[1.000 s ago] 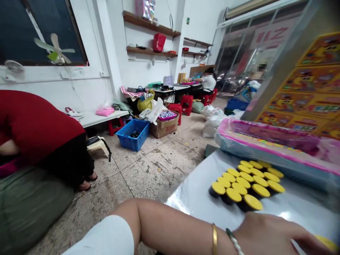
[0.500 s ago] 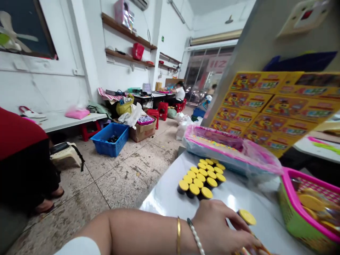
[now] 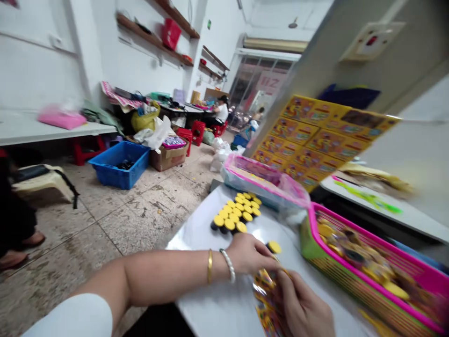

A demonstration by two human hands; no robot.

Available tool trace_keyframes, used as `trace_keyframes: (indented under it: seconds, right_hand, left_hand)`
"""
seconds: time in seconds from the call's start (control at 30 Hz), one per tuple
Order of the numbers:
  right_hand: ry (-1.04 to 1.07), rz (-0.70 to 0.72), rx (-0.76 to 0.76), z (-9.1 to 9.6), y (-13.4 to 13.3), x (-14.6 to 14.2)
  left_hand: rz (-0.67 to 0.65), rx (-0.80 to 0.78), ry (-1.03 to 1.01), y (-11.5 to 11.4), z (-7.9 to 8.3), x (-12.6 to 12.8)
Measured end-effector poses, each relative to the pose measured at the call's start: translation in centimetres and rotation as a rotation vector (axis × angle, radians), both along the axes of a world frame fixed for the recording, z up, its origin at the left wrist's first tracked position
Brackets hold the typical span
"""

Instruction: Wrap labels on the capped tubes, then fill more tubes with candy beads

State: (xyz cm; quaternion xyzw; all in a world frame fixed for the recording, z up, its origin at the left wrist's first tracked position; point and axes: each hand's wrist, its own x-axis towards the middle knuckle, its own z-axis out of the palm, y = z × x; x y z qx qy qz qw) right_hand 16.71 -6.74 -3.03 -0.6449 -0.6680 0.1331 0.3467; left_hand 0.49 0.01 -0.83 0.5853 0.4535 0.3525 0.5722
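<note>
Worktop (image 3: 220, 299), mid-frame: tubs (image 3: 234, 218) are already grouped — packet (image 3: 264, 281) pinched by left hand (image 3: 247, 255) and right hand (image 3: 305, 304), basketful in basket (image 3: 351, 281), lower right, apparently left to be handled.

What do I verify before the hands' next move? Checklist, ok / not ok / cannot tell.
1. Left hand and right hand both at the glossy yellow-orange printed plastic packet: ok, fingers meet at its upper edge.
2. Packet's mouth open: cannot tell, the hands cover it.
3. Group of round yellow-lidded black containers standing upright on the glossy white tabletop: ok.
4. All such containers in one group: not ok, a single yellow-lidded black container stands apart, just beyond the hands.
5. Pink-rimmed green plastic basket outside the hands' grasp: ok, beside the right hand, not touching it.
</note>
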Motion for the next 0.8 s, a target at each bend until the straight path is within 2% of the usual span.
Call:
trace_keyframes:
  seconds: [0.13,0.3,0.37,0.47,0.53,0.6,0.67,0.73,0.8]
  right_hand:
    - [0.011,0.045,0.040,0.5,0.0,-0.9]
    - [0.050,0.050,0.033,0.9,-0.1,-0.7]
    - [0.095,0.035,0.055,1.4,0.4,-0.1]
    - [0.116,0.001,0.168,1.7,2.5,1.1]
    - [0.015,0.059,0.203,1.3,4.0,1.7]
    - [-0.103,0.170,0.159,0.6,5.1,2.1]
    - [-0.149,0.215,0.096,-0.1,5.6,2.2]
    - [-0.119,0.152,0.077,-0.5,5.4,2.4]
    - [0.032,0.033,0.073,-0.4,5.0,2.6]
  left_hand:
    - [-0.019,0.005,-0.066,-0.2,0.3,-0.4]
    - [-0.063,0.022,-0.046,-0.5,0.5,-0.5]
    - [-0.121,-0.070,-0.082,-0.4,0.8,-0.6]
    - [-0.190,-0.243,-0.147,-0.2,1.3,-0.9]
    - [-0.187,-0.307,-0.186,0.0,1.6,-1.1]
    - [-0.149,-0.364,-0.228,0.2,1.7,-1.2]
    - [-0.126,-0.433,-0.283,0.4,1.7,-1.2]
    - [-0.114,-0.500,-0.341,0.6,1.6,-1.2]
    - [-0.101,-0.567,-0.393,0.9,1.5,-1.2]
